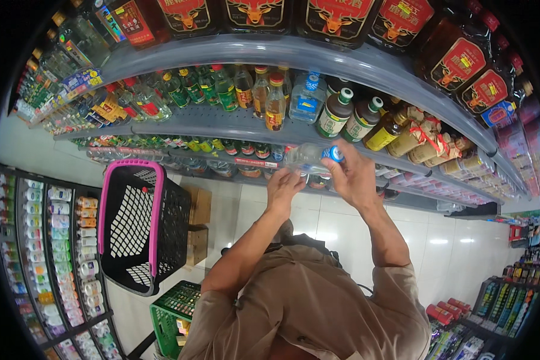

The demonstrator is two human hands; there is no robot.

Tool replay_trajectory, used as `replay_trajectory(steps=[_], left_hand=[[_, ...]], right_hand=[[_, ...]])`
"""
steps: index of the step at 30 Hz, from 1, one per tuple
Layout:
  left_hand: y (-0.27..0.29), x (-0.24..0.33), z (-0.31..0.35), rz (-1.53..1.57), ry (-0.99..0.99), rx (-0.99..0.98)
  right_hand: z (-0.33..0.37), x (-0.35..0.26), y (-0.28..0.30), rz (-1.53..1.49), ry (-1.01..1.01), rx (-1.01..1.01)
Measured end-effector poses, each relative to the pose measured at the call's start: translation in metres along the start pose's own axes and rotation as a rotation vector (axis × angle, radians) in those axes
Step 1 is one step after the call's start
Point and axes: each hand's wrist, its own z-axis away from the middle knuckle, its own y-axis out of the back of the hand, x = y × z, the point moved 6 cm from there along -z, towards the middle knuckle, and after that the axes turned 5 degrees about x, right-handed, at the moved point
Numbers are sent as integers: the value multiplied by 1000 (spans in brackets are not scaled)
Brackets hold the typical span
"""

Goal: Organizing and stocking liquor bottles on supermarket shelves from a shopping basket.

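Observation:
A clear bottle with a blue cap (306,155) is tilted almost onto its side in front of the shelves. Its cap end points right, and my right hand (357,177) grips it there with the thumb beside the cap. My left hand (285,189) is closed at the lower left part of the bottle, fingertips against its side. Behind it, a similar clear square bottle with a blue cap (308,99) stands on the middle shelf. To that one's right are dark bottles with white-green labels (334,114); to its left, small amber bottles with red caps (275,105).
Large dark bottles with red deer labels (337,18) fill the top shelf (246,51). A black basket with a pink rim and handle (177,240) is at my left, near cardboard boxes (197,243). A green crate (165,321) lies nearer. Side racks (60,258) hold many packaged goods.

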Motion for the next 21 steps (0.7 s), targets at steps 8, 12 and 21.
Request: replay_trajectory(steps=[8,12,21], left_hand=[[-38,7,-38,129,-38,-49],[-49,19,-43,119,-34,-56],[-58,24,-56,60,-21,-124]], right_hand=[[-41,14,-1,9,173,48],[-56,14,-1,61,188,65],[-74,22,-14,64,141,56]])
